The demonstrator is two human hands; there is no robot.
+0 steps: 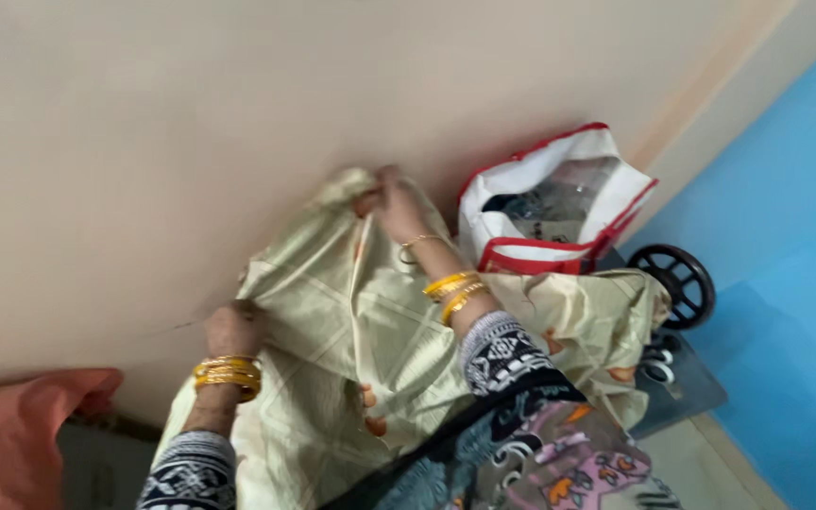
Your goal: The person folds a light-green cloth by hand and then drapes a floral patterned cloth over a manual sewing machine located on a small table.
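A pale cream cloth [342, 321] with thin lines and small orange motifs is held up against a beige wall. My left hand [233, 331], with yellow bangles on the wrist, grips the cloth's left edge. My right hand [394, 203], also wearing bangles, pinches the cloth's top corner higher up. The cloth drapes down over a dark sewing machine [677, 293] whose black handwheel shows at the right.
A white bag with red trim [559, 203] stands behind the cloth, with clear plastic inside. A pink cloth [21, 425] lies at the lower left. The beige wall [191, 123] meets a blue wall [786, 236] at the right.
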